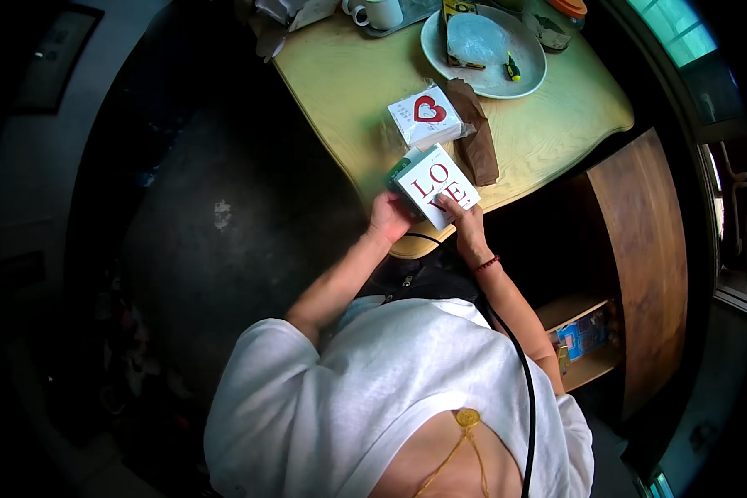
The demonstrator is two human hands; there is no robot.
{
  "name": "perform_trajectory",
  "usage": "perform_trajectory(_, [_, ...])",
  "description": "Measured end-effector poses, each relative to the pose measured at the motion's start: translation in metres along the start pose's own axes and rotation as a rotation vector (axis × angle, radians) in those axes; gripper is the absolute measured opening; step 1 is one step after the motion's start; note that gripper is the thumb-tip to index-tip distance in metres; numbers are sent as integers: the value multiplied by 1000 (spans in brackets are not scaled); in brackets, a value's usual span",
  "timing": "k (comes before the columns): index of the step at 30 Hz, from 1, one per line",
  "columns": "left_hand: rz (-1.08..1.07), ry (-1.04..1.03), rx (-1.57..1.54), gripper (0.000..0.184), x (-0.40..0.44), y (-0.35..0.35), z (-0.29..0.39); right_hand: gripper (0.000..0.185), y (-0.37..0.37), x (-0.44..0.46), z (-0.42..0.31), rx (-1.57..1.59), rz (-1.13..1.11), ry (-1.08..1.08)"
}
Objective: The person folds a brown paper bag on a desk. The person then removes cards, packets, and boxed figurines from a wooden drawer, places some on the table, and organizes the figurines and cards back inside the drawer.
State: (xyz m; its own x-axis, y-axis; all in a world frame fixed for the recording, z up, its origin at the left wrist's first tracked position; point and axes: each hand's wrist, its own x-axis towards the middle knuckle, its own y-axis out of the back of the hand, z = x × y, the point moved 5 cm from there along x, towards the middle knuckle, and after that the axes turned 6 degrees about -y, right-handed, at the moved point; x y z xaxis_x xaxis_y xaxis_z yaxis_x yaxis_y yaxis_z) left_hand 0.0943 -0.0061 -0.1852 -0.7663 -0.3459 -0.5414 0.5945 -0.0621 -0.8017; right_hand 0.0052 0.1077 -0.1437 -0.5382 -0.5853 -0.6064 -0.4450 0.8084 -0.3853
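Observation:
Both hands hold a white square stack of what look like cards (436,181), its top printed with "LOVE" in red letters. My left hand (393,217) grips the near left side, with its fingers partly hidden beneath. At the near right edge, my right hand (468,228) has its thumb laid over the printed face. A dark green piece (402,168) shows along the stack's left side. Just beyond lies another white square stack (424,114) with a red heart on top, in clear plastic wrap. Brown paper (477,137) lies to its right.
On the pale wooden table (332,100), a large white plate (527,85) carries a clear plastic bag and a yellow-black marker (513,66). White mugs (382,13) stand on a tray at the back. An open wooden cabinet door (647,274) is at right; a black cable (523,365) crosses my shirt.

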Motion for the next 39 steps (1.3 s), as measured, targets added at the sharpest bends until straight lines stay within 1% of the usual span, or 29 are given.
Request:
perform_trajectory(1, [-1,-1,-4,45,0,1,1,47,-3,3,0,-4,0,0])
perform_trajectory(3, [-78,45,-64,46,-2,4,-2,48,-10,3,-1,104,-76,57])
perform_trajectory(4, [-93,49,-23,47,0,9,-3,51,-11,7,1,197,-175,19])
perform_trajectory(5, [-91,50,-26,47,3,15,-2,51,-8,9,0,194,-174,17])
perform_trajectory(7, [-154,76,-75,49,2,10,5,51,-11,7,0,299,-270,-79])
perform_trajectory(8, [-129,89,24,52,-2,14,12,63,-9,6,-4,275,-272,-68])
perform_trajectory(9, [-122,87,19,52,-10,5,24,63,-4,9,-4,273,-271,-76])
perform_trajectory(11, [-333,-23,351,55,-22,-15,52,78,2,13,-12,-210,-248,202])
perform_trajectory(12, [-415,-72,518,69,-23,-17,60,88,-5,5,-23,-257,-218,301])
perform_trajectory(13, [-408,-67,521,69,-27,-24,59,90,-8,2,-27,-317,-210,363])
perform_trajectory(15, [-440,-373,1277,77,-32,-42,59,93,-17,-4,-39,-663,-168,568])
perform_trajectory(16, [-466,-446,1509,81,-19,-28,55,93,-18,-2,-38,-661,-168,566])
perform_trajectory(17, [-465,-442,1510,81,-5,-13,53,95,-18,1,-31,-659,-207,483])
perform_trajectory(19, [-709,-900,1880,75,2,-13,43,96,-14,10,-16,-647,-238,392])
perform_trajectory(21, [-460,-733,1676,82,16,25,33,100,6,31,11,-769,-213,386])
perform_trajectory(22, [-459,-845,1612,88,5,6,33,103,19,47,30,-507,-264,121])
perform_trajectory(23, [-452,-952,1545,95,-4,-8,35,106,33,60,48,-234,-243,-131])
perform_trajectory(24, [-435,-920,1596,104,-1,-8,38,107,19,30,12,-561,-246,179])
perform_trajectory(25, [-433,-912,1595,104,-2,-7,38,109,6,4,-12,-881,-243,494])
perform_trajectory(26, [-419,-865,1551,107,0,-6,38,98,8,1,-14,-698,-285,437])
perform_trajectory(27, [-403,-821,1507,109,4,-5,39,98,5,4,-11,-699,-287,436])
perform_trajectory(28, [-399,-819,1508,109,5,-4,38,89,0,8,-6,-626,-259,431])
perform_trajectory(30, [-450,-903,1633,105,4,-7,34,76,-7,12,1,-477,-196,422])
perform_trajectory(31, [-453,-901,1636,105,5,-7,35,76,-7,14,2,-409,-201,368])
perform_trajectory(34, [-485,-913,1683,100,2,-11,38,75,-10,15,1,-387,-219,345])
perform_trajectory(36, [-423,-712,1598,92,5,-8,37,69,-9,15,-3,-400,-133,454])
perform_trajectory(37, [-421,-717,1598,92,8,-2,37,69,-10,17,-3,-401,-137,456])
perform_trajectory(39, [-458,-645,1550,91,11,5,34,61,-8,24,-4,-458,-109,408])
